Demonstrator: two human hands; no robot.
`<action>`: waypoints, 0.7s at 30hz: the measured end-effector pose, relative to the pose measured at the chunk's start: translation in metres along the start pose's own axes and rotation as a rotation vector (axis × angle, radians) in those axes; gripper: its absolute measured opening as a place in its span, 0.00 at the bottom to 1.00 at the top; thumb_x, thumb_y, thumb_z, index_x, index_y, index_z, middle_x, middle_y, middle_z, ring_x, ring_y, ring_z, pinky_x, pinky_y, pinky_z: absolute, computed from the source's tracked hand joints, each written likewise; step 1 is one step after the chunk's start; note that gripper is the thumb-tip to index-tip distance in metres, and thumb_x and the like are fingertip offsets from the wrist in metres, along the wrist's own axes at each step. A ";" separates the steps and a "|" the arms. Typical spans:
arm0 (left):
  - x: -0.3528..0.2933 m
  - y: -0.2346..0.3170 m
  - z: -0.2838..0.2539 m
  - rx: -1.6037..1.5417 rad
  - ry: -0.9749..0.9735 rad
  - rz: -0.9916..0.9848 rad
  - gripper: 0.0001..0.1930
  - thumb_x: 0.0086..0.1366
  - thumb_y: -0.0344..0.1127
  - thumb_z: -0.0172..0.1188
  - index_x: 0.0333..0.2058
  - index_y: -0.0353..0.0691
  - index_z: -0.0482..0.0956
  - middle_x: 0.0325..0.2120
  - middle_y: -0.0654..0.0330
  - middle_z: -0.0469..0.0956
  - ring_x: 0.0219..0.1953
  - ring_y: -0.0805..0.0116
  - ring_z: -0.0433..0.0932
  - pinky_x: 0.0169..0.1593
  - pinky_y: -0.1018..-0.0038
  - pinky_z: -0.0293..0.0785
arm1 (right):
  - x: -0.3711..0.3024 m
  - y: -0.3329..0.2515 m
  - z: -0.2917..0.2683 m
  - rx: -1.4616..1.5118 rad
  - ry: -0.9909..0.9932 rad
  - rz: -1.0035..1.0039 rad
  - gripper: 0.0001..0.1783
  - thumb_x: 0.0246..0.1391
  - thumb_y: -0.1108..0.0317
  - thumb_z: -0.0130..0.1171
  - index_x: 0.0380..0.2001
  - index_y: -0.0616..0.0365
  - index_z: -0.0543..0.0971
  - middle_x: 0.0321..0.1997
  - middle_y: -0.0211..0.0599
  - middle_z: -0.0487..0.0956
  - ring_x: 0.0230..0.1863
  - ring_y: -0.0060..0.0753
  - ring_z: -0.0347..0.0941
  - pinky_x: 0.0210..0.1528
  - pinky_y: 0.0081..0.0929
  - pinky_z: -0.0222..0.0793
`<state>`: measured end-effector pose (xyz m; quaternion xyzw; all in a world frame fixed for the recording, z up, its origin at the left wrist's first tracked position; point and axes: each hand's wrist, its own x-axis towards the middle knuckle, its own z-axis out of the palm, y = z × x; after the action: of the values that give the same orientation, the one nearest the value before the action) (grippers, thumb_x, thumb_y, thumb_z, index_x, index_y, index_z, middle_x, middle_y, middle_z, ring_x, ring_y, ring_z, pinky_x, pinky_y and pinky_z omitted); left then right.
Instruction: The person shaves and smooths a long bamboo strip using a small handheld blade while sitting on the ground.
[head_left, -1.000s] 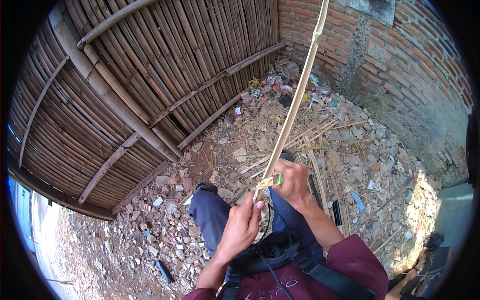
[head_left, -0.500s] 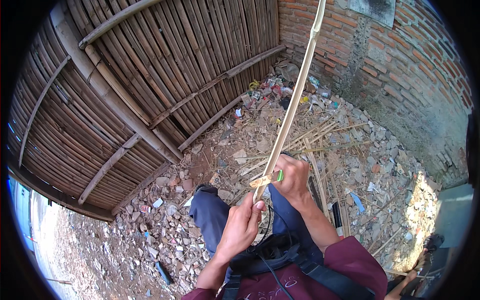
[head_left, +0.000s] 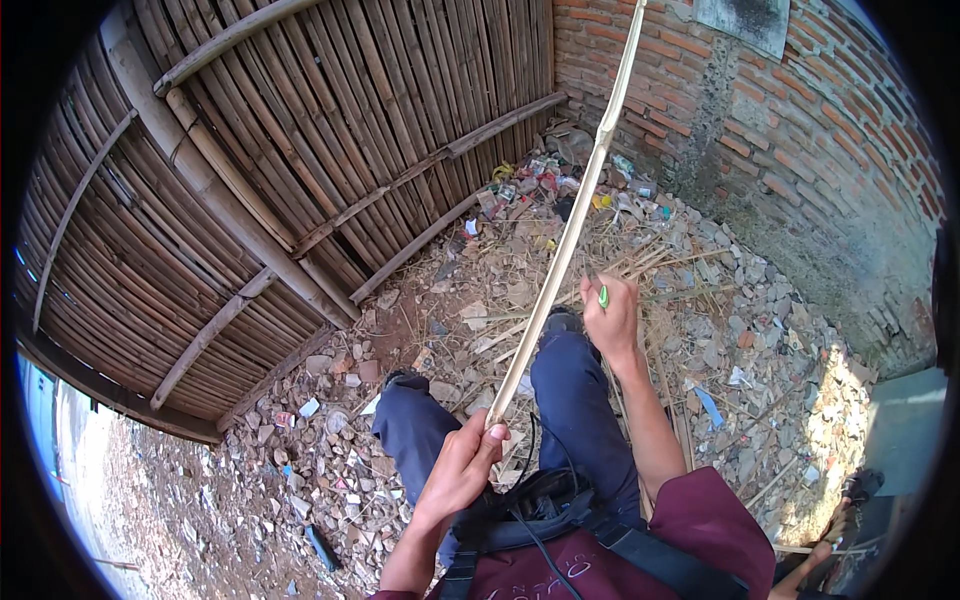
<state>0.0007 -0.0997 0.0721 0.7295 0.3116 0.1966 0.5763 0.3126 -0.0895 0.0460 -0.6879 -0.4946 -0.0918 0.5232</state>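
Observation:
A long, pale split bamboo strip (head_left: 566,253) rises from my lap up past the top edge, with a node partway along it. My left hand (head_left: 463,467) is closed round its lower end, the thumb pressed on the strip. Off to the strip's right, my right hand (head_left: 612,318) is wrapped round a knife with a green handle (head_left: 603,296). Its blade, partly hidden and blurred, points up toward the strip; whether it touches the bamboo I cannot tell.
Stones, rubble and litter (head_left: 545,180) cover the ground, with loose bamboo pieces (head_left: 655,260) beyond my right hand. A bamboo-slat wall (head_left: 370,110) stands at the left, a brick wall (head_left: 800,130) at the right. Part of another person (head_left: 815,560) shows at the lower right.
My right hand with the knife has moved up and away from my left hand, and the blade no longer crosses the strip. The strip and my left hand have shifted slightly toward me.

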 end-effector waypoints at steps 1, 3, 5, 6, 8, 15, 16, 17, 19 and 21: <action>0.003 -0.002 -0.003 0.001 0.004 -0.005 0.16 0.83 0.44 0.48 0.40 0.37 0.74 0.20 0.70 0.67 0.22 0.78 0.61 0.27 0.75 0.60 | -0.009 -0.011 0.007 0.054 -0.014 -0.017 0.14 0.52 0.77 0.57 0.38 0.70 0.87 0.21 0.57 0.78 0.24 0.56 0.81 0.28 0.43 0.70; 0.013 0.002 -0.008 -0.408 -0.119 -0.231 0.17 0.84 0.48 0.46 0.39 0.41 0.71 0.20 0.72 0.62 0.21 0.81 0.59 0.23 0.77 0.57 | -0.018 -0.017 0.006 0.231 -0.211 0.102 0.17 0.55 0.76 0.53 0.43 0.68 0.88 0.21 0.47 0.81 0.18 0.41 0.78 0.25 0.37 0.68; 0.015 -0.005 -0.009 -0.467 -0.174 -0.223 0.15 0.86 0.48 0.43 0.42 0.45 0.69 0.21 0.76 0.55 0.20 0.85 0.52 0.21 0.81 0.49 | -0.024 -0.024 0.003 0.646 -0.288 0.321 0.19 0.57 0.75 0.51 0.46 0.67 0.87 0.24 0.41 0.82 0.19 0.32 0.76 0.25 0.33 0.68; 0.015 -0.005 -0.012 -0.485 -0.207 -0.249 0.15 0.86 0.48 0.43 0.41 0.45 0.69 0.21 0.76 0.56 0.19 0.85 0.52 0.20 0.81 0.49 | -0.024 -0.029 0.001 1.062 -0.362 0.537 0.21 0.59 0.74 0.50 0.49 0.65 0.87 0.27 0.35 0.84 0.20 0.23 0.74 0.26 0.29 0.67; 0.015 -0.005 -0.013 -0.505 -0.234 -0.279 0.15 0.86 0.48 0.43 0.41 0.45 0.69 0.21 0.75 0.56 0.19 0.85 0.52 0.20 0.81 0.49 | -0.013 -0.054 -0.014 1.132 -0.429 0.540 0.19 0.62 0.72 0.51 0.51 0.65 0.85 0.27 0.32 0.82 0.19 0.15 0.64 0.23 0.21 0.57; 0.017 -0.014 -0.008 -0.222 -0.069 -0.149 0.16 0.84 0.46 0.48 0.43 0.37 0.71 0.23 0.65 0.70 0.22 0.77 0.69 0.28 0.74 0.73 | -0.013 -0.067 -0.008 0.769 -0.445 0.382 0.18 0.73 0.59 0.57 0.49 0.63 0.87 0.33 0.32 0.86 0.35 0.18 0.79 0.43 0.21 0.73; 0.018 -0.014 -0.006 -0.050 0.030 -0.076 0.16 0.83 0.45 0.51 0.45 0.34 0.72 0.25 0.60 0.76 0.24 0.72 0.76 0.34 0.70 0.79 | -0.015 -0.067 -0.004 0.772 -0.450 0.382 0.18 0.73 0.59 0.57 0.49 0.63 0.87 0.33 0.32 0.86 0.35 0.18 0.79 0.43 0.21 0.73; 0.021 -0.010 -0.004 -0.053 0.027 -0.077 0.16 0.83 0.45 0.51 0.45 0.34 0.72 0.25 0.60 0.76 0.24 0.72 0.76 0.34 0.70 0.79 | -0.019 -0.065 -0.002 0.785 -0.429 0.370 0.17 0.72 0.60 0.58 0.48 0.63 0.88 0.33 0.32 0.86 0.36 0.19 0.80 0.44 0.22 0.74; 0.031 0.006 -0.003 0.219 0.183 0.089 0.17 0.80 0.42 0.54 0.50 0.30 0.74 0.34 0.49 0.84 0.35 0.61 0.86 0.43 0.65 0.81 | -0.023 -0.064 0.003 0.802 -0.414 0.359 0.16 0.72 0.61 0.58 0.46 0.63 0.88 0.33 0.33 0.87 0.36 0.19 0.81 0.45 0.23 0.75; 0.039 0.018 -0.003 0.210 0.200 0.060 0.18 0.78 0.40 0.59 0.52 0.29 0.74 0.38 0.44 0.85 0.39 0.57 0.88 0.45 0.63 0.80 | -0.026 -0.065 0.006 0.782 -0.430 0.357 0.15 0.71 0.62 0.59 0.45 0.63 0.88 0.33 0.33 0.87 0.36 0.20 0.81 0.45 0.24 0.75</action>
<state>0.0311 -0.0736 0.0875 0.7714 0.3644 0.2519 0.4568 0.2473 -0.1021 0.0674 -0.5171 -0.4630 0.3368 0.6362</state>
